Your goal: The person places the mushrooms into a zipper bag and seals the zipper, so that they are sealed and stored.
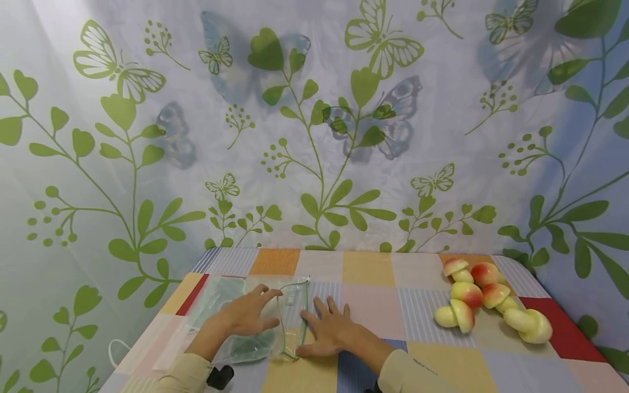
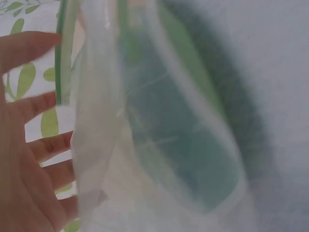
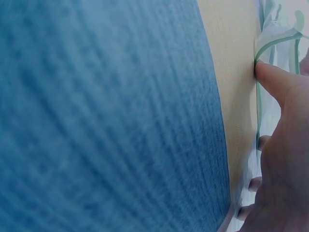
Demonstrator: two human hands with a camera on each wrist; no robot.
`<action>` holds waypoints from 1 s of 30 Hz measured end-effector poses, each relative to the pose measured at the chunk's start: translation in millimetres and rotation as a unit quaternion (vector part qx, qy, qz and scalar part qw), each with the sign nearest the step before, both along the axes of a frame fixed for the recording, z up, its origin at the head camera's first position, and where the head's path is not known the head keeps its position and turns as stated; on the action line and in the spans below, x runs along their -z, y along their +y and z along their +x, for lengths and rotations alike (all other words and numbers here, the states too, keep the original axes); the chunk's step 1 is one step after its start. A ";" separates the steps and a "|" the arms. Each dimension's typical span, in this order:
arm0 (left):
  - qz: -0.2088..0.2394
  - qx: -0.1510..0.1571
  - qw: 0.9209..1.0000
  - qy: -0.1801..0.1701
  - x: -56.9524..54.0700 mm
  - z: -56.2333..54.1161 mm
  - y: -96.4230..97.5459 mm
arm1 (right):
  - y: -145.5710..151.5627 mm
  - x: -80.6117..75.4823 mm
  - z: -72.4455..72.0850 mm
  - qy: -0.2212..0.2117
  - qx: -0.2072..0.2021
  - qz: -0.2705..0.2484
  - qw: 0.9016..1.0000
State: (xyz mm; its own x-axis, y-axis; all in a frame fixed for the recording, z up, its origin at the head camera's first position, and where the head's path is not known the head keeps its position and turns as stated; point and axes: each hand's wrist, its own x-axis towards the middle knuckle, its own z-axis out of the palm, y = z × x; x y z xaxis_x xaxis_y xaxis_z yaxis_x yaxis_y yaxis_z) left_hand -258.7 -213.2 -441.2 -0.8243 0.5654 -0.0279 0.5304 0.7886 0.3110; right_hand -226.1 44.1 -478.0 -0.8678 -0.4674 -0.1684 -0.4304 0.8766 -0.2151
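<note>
A clear zip bag (image 1: 290,338) with green strips along its mouth lies on the patchwork cloth, mouth gaping to the right. Over the bag, my left hand (image 1: 248,312) has its fingers spread. In the left wrist view, its fingertips meet the bag's side and one reaches the green zip strip (image 2: 60,53). Grey-green flat pieces (image 1: 250,346) show at the bag's left part. My right hand (image 1: 328,330) rests palm down, fingers fanned, along the mouth's right edge. Its thumb (image 3: 275,79) touches the green rim in the right wrist view.
Several mushroom-shaped pieces (image 1: 463,315) with yellow and red caps cluster at the table's right side. A patterned curtain (image 1: 314,136) hangs behind the table. A white cable (image 1: 112,352) loops beside the left edge.
</note>
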 end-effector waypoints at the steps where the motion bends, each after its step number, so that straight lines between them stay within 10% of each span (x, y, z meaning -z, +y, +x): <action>1: 0.003 -0.005 1.000 -0.002 1.2 0.0 1.4 | 0.0 -0.2 0.1 0.000 0.000 0.000 1.000; 23: 0.045 -0.021 0.996 0.080 14.6 4.0 12.1 | -0.6 -0.6 2.5 -0.001 0.002 -0.002 1.000; 30: 0.065 0.030 0.995 0.074 9.6 4.1 7.6 | -0.7 -0.4 1.8 -0.002 0.002 0.000 1.000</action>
State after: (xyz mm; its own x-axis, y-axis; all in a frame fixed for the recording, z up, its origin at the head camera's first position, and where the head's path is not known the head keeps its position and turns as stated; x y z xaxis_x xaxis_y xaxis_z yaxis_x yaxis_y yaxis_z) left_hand -254.5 -205.6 -450.8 -0.7787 0.6046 0.1674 0.6227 0.7122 0.3242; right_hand -224.3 43.4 -477.6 -0.8689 -0.4638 -0.1729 -0.4258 0.8785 -0.2165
